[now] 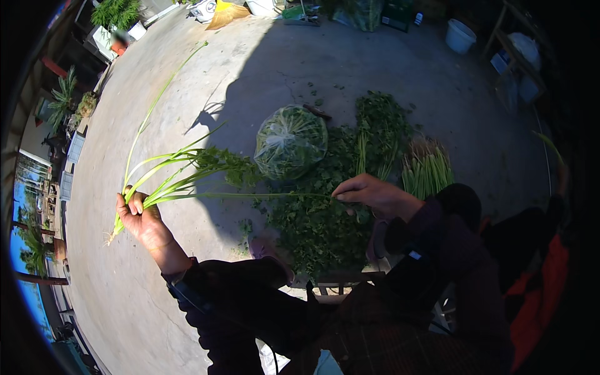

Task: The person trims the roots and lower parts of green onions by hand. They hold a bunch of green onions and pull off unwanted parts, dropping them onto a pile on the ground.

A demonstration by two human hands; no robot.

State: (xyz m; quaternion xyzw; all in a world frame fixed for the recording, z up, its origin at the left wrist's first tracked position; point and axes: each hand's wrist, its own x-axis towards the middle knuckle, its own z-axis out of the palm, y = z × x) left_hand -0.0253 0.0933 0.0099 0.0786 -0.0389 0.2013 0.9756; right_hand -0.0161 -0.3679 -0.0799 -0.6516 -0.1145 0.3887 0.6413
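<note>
My left hand (143,221) is closed around the lower stalks of a leafy green bunch, likely celery (161,180), with pale roots showing below the fist. One long stalk stretches from it to my right hand (370,193), whose thumb and fingers pinch its far end. Beneath my right hand lies a heap of loose green leaves (318,229). A clear plastic bag packed with greens (290,140) stands behind the heap. To the right, a bundle of rooted green stalks (426,171) lies near my knee, and a leafy bunch (382,122) rests beyond the heap.
Concrete ground (140,281) is part sunlit, part shaded. A white bucket (460,36) and a wooden stand (513,61) are at the back right. A broom (227,15) lies at the far edge. Another person, in black and red (539,281), is close on the right.
</note>
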